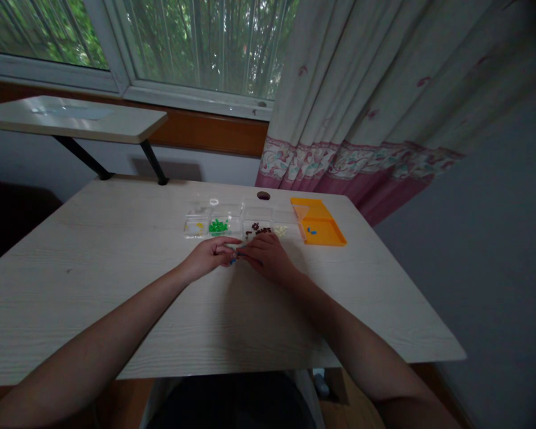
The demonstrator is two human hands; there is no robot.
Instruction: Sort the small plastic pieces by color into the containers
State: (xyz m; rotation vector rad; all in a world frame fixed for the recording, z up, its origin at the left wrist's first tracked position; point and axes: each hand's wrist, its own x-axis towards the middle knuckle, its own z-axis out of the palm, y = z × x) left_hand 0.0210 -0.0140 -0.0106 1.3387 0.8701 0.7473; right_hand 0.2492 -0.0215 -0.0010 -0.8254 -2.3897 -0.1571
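Observation:
My left hand (212, 255) and my right hand (268, 257) meet over the table, just in front of the clear boxes. Fingers of both are closed around something small with blue bits (233, 260), mostly hidden by the fingertips. A thin dark edge shows under the right fingers; its kind is unclear. Beyond the hands stand clear plastic compartment boxes with lids raised. Green pieces (218, 226) fill one compartment, and a few yellow pieces (199, 226) lie left of them. Dark brown pieces (261, 230) and pale cream pieces (280, 229) sit just past my right hand.
An open orange case (324, 232) with a few blue pieces (311, 231) lies to the right. A raised shelf (71, 119) on black legs stands at the back left. The wooden table (161, 322) has a cable hole (263, 195) near the curtain (339, 131).

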